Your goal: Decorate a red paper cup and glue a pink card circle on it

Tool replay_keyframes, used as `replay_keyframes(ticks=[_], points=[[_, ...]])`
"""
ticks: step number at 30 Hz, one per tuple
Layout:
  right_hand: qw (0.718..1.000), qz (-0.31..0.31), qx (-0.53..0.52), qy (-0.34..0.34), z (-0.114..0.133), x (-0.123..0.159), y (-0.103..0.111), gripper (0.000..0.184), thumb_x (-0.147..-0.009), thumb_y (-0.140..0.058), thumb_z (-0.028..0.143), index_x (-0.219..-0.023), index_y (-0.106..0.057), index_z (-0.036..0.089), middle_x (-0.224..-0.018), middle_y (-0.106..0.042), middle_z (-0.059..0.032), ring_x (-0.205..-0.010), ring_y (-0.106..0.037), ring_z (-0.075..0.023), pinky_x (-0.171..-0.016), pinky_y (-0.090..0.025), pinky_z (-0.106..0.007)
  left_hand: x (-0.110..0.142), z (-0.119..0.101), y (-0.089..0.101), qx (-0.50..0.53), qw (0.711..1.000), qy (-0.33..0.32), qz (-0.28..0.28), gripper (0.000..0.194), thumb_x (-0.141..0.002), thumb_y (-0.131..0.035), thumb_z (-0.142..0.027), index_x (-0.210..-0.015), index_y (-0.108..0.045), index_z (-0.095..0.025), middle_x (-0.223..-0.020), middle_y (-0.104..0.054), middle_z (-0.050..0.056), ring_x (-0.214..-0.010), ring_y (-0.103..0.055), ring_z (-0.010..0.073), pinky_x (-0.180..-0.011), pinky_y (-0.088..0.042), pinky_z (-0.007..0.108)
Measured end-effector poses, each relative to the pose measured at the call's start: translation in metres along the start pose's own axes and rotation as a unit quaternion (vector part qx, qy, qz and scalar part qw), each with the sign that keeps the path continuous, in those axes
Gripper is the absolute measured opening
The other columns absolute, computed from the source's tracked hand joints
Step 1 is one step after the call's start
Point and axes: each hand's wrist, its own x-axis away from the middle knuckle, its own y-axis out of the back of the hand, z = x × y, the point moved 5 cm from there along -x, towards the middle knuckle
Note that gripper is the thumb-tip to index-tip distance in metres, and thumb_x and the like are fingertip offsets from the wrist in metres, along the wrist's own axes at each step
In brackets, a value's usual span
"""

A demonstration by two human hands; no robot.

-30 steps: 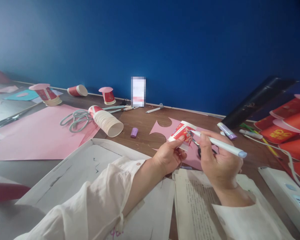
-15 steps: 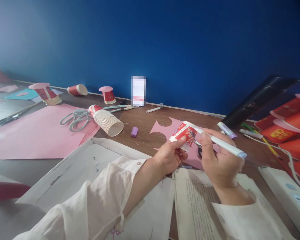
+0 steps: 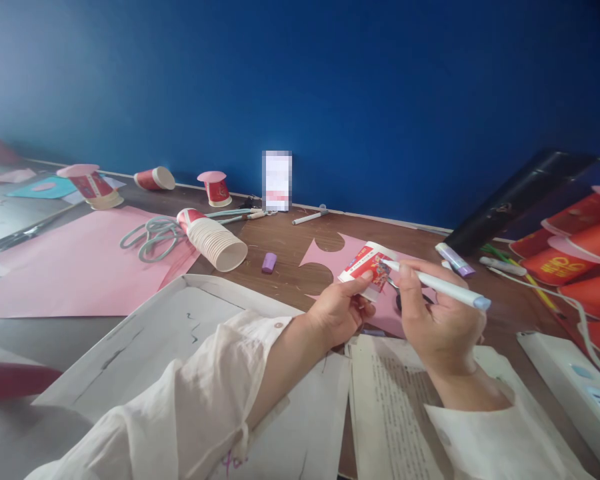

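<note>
My left hand [image 3: 337, 315] is closed around a small red-and-white printed paper cup [image 3: 363, 260], its thumb pressed on the side facing me. A white marker [image 3: 447, 285] with a pale blue end is pinched in my right hand [image 3: 437, 330]. Its tip meets the cup's printed side or hovers just over it; I cannot tell which. Beneath the hands lies pink paper [image 3: 325, 255] with round cut-outs. Scissors [image 3: 400, 302] rest on that paper, partly hidden by my right hand. Left of it sits a purple cap [image 3: 269, 263].
Nested paper cups [image 3: 220, 245] lie left beside a grey cord [image 3: 155, 240] and a large pink sheet [image 3: 80, 267]. A blurred phone-like screen [image 3: 277, 180] leans on the blue wall. Right are a glue stick [image 3: 454, 259], red cups [image 3: 560, 263] and a power strip [image 3: 573, 380].
The marker's tip has moved slightly left and down over the cup's printed side, with my right hand following a little. My left hand and the cup have barely moved.
</note>
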Motion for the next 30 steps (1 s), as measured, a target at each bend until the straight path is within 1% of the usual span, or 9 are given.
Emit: replay_keyframes(ticks=[6, 9, 12, 20, 23, 25, 27, 29, 30], points=[[1.000, 0.009, -0.008, -0.009, 0.000, 0.001, -0.001, 0.011, -0.091, -0.062, 0.022, -0.093, -0.072, 0.018, -0.089, -0.077, -0.0078, -0.083, -0.071, -0.0240, -0.081, -0.055, -0.040, 0.000, 0.001, 0.000, -0.001, 1.000, -0.004, -0.007, 0.021, -0.074, -0.081, -0.018, -0.091, -0.069, -0.013, -0.080, -0.062, 0.002, -0.059, -0.043, 0.0049, -0.051, -0.037, 0.016], [1.000, 0.011, -0.014, -0.019, -0.001, 0.001, -0.001, 0.012, -0.091, -0.062, 0.023, -0.094, -0.072, 0.018, -0.090, -0.077, -0.0082, -0.085, -0.070, -0.0244, -0.081, -0.055, -0.041, 0.000, 0.001, 0.001, -0.001, 1.000, -0.005, -0.007, 0.023, -0.072, -0.083, -0.019, -0.090, -0.069, -0.014, -0.079, -0.062, 0.002, -0.058, -0.043, 0.0046, -0.051, -0.037, 0.017], [1.000, 0.013, -0.012, -0.019, 0.000, 0.002, -0.001, 0.011, -0.091, -0.062, 0.023, -0.093, -0.072, 0.018, -0.089, -0.077, -0.0076, -0.083, -0.070, -0.0238, -0.081, -0.055, -0.041, 0.000, 0.001, 0.001, -0.002, 1.000, -0.004, -0.005, 0.024, -0.071, -0.084, -0.019, -0.089, -0.069, -0.014, -0.078, -0.062, 0.002, -0.058, -0.043, 0.0044, -0.051, -0.037, 0.017], [1.000, 0.016, -0.011, -0.023, 0.001, 0.002, -0.001, 0.011, -0.091, -0.062, 0.023, -0.092, -0.072, 0.019, -0.088, -0.076, -0.0061, -0.084, -0.071, -0.0231, -0.083, -0.055, -0.039, 0.001, 0.000, 0.000, 0.002, 1.000, -0.005, -0.008, 0.021, -0.073, -0.081, -0.017, -0.090, -0.069, -0.014, -0.078, -0.062, 0.001, -0.057, -0.042, 0.0044, -0.052, -0.037, 0.018], [0.999, 0.008, -0.029, -0.033, 0.003, 0.001, 0.001, 0.012, -0.092, -0.061, 0.024, -0.094, -0.072, 0.020, -0.082, -0.075, -0.0048, -0.080, -0.070, -0.0216, -0.081, -0.055, -0.038, 0.000, 0.000, 0.001, 0.010, 1.000, -0.001, -0.011, 0.020, -0.074, -0.079, -0.017, -0.092, -0.069, -0.013, -0.079, -0.062, 0.002, -0.056, -0.042, 0.0040, -0.052, -0.037, 0.017], [0.996, -0.023, -0.061, -0.055, 0.001, 0.001, 0.003, 0.014, -0.093, -0.060, 0.026, -0.099, -0.072, 0.020, -0.075, -0.072, -0.0030, -0.071, -0.069, -0.0197, -0.079, -0.055, -0.039, -0.001, 0.000, 0.002, 0.017, 1.000, 0.002, -0.011, 0.019, -0.076, -0.078, -0.018, -0.092, -0.069, -0.012, -0.079, -0.062, 0.003, -0.056, -0.043, 0.0044, -0.052, -0.038, 0.016], [0.988, -0.060, -0.095, -0.106, -0.006, 0.002, 0.004, 0.018, -0.094, -0.059, 0.029, -0.105, -0.070, 0.020, -0.074, -0.070, -0.0024, -0.067, -0.067, -0.0186, -0.078, -0.055, -0.040, -0.001, 0.000, 0.002, 0.021, 1.000, 0.007, -0.013, 0.019, -0.076, -0.078, -0.019, -0.090, -0.069, -0.012, -0.078, -0.062, 0.004, -0.057, -0.045, 0.0053, -0.052, -0.039, 0.017], [0.971, -0.083, -0.131, -0.180, -0.021, 0.006, 0.000, 0.022, -0.095, -0.059, 0.034, -0.110, -0.068, 0.020, -0.082, -0.072, -0.0041, -0.074, -0.070, -0.0196, -0.081, -0.055, -0.041, 0.000, 0.000, 0.002, 0.022, 1.000, 0.013, -0.008, 0.020, -0.075, -0.078, -0.019, -0.091, -0.069, -0.012, -0.079, -0.063, 0.004, -0.059, -0.048, 0.0061, -0.052, -0.039, 0.017], [0.959, -0.087, -0.151, -0.224, -0.029, 0.009, -0.004, 0.024, -0.094, -0.059, 0.036, -0.112, -0.066, 0.021, -0.089, -0.073, -0.0054, -0.084, -0.071, -0.0211, -0.085, -0.054, -0.043, 0.001, 0.000, 0.001, 0.021, 1.000, 0.016, 0.000, 0.021, -0.075, -0.078, -0.020, -0.092, -0.069, -0.012, -0.079, -0.063, 0.004, -0.060, -0.049, 0.0066, -0.052, -0.039, 0.017]])
